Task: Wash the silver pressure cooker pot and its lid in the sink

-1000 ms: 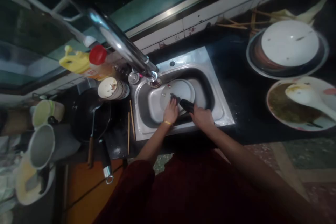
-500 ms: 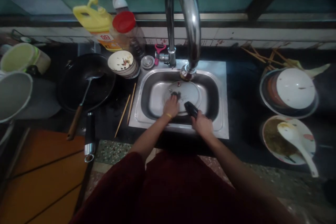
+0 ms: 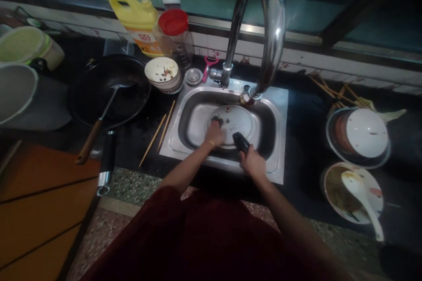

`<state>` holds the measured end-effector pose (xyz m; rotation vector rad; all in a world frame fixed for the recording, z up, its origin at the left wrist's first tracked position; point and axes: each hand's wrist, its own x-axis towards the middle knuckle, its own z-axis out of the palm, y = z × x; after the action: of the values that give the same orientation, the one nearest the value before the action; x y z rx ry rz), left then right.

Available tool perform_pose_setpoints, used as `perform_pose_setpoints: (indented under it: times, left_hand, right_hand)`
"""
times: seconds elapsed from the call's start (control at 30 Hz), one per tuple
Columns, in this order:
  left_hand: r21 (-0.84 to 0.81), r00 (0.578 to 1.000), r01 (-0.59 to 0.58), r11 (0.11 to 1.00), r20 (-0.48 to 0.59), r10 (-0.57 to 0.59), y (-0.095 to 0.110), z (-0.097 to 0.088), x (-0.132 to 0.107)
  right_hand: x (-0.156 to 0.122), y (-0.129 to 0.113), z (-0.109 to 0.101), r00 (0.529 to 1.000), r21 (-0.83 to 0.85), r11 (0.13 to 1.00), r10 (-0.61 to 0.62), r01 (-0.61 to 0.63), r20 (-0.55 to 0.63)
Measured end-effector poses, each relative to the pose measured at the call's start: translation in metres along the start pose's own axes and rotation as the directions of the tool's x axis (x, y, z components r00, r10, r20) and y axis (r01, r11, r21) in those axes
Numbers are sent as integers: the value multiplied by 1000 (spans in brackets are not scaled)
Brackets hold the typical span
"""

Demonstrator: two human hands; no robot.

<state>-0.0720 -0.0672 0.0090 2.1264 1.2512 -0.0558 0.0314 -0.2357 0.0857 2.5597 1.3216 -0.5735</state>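
A round, pale grey disc like the underside of a pan [image 3: 239,120] lies in the steel sink [image 3: 189,134], with faint marks near its middle. My left hand [image 3: 215,132], blurred by motion, presses a dark scouring pad [image 3: 216,118] onto the disc's left side. The fingertips are partly hidden. My right hand [image 3: 253,161] is closed around a black handle [image 3: 241,142] that lies over the disc's lower right edge. I cannot tell exactly where the handle joins. Above the disc hangs the spout of the chrome tap [image 3: 273,39].
Left of the sink are chopsticks [image 3: 153,140], stacked bowls [image 3: 163,72] with scraps, and a black wok [image 3: 79,101] holding a spatula [image 3: 107,107]. Behind stand a yellow bottle [image 3: 136,17] and a red-lidded jar [image 3: 173,24]. To the right are a basin [image 3: 332,149] and a plate [image 3: 379,202] with a spoon.
The view has turned and shifted slightly. My left hand has slid the scouring pad a little across the disc toward its left edge. My right hand keeps its grip on the handle.
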Motion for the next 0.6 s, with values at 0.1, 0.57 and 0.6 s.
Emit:
perform_pose_setpoints:
  times: [0.1,0.57,0.6]
  left_hand:
    - [3,994,-105,995,-25,105,4,6,-12]
    - [72,977,122,990,167,-132,0,-9,-15]
    - [72,978,107,992,173,-118,1,-8,-17]
  right_hand:
    - [1,1,1,1000,-16,1000,0,0,3]
    - [1,0,0,1000,4,1000,15,-15,23]
    - [1,0,1,999,9,1000,15,-15,31]
